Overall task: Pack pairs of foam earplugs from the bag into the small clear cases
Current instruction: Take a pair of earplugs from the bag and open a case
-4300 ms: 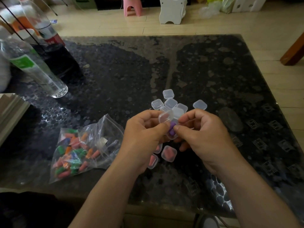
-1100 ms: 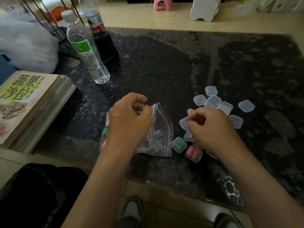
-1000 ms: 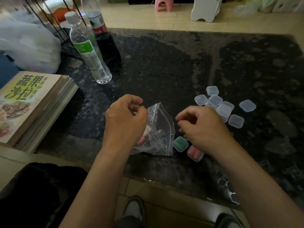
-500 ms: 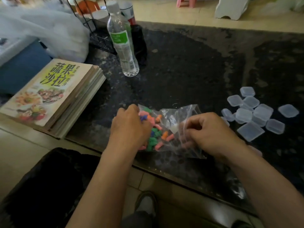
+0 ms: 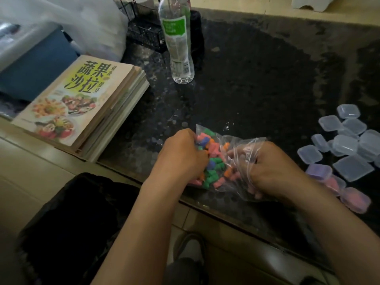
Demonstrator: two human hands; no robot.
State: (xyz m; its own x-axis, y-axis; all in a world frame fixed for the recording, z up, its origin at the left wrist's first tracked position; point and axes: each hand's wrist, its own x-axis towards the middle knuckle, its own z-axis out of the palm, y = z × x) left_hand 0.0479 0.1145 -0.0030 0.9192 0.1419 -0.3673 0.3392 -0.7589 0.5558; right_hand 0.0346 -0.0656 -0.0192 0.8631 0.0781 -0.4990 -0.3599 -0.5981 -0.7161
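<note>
Bag (image 5: 242,147), clear, holding mixed earplugs (image 5: 213,163). Left hand (image 5: 181,155) grips its left end, I judge to steady it. Right hand (image 5: 271,169) is inside its mouth, fingers curled; whether round a plug I cannot tell. Empty cases (image 5: 345,145) lie right of it, filled cases (image 5: 353,199) just beside.

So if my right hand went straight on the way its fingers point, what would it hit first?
The earplugs in the bag: the right hand points left inside it, likely reaching the pile before the left hand.
</note>
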